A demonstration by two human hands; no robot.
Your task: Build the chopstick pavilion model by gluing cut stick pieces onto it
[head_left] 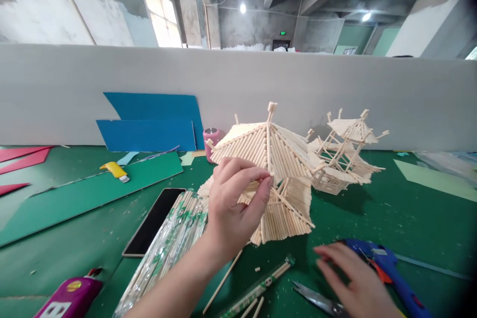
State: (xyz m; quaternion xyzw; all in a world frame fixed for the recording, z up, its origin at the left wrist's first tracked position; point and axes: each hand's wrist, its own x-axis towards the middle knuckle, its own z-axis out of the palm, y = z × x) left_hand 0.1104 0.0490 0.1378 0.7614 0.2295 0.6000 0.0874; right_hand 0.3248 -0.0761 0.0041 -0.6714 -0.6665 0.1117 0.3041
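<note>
A pagoda model of pale wooden sticks stands in the middle, with a wide lower roof under its pointed upper one. In front of it, my left hand is closed in a pinch at the lower end of the upper roof's front ridge. A tiny pale stick piece shows at the fingertips. My right hand, fingers apart and slightly curled, is low over the table between a blue glue gun and scissors. The scissors' handles are partly hidden by that hand.
A smaller stick pagoda stands at right. Wrapped chopstick packs lie beside a phone. Also around are a yellow cutter, a purple bottle, a pink container, blue boards and loose sticks.
</note>
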